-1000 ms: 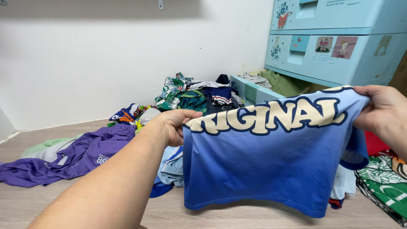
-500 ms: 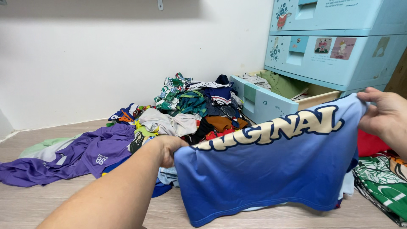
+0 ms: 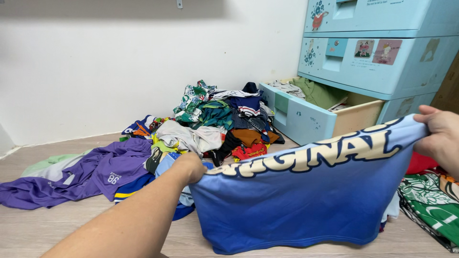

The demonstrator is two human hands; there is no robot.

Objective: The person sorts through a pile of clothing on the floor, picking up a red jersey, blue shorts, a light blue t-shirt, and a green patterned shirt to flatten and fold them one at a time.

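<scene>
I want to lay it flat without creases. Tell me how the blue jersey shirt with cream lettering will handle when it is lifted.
The blue jersey shirt looks floppy: stretched between the left hand and right hand, it hangs in soft folds below its top edge. It seems light, since pinches at two corners hold it up. The smooth, slightly shiny fabric may slide in a loose grip.

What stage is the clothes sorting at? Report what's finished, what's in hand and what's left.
Done: folded clothes, green-patterned on top, sit in a stack at the right, and some garments lie in the open bottom drawer. In hand: the left hand and right hand hold a blue shirt stretched out by its top edge, unfolded. Left: the loose pile by the wall and a purple jersey spread on the floor.
</scene>
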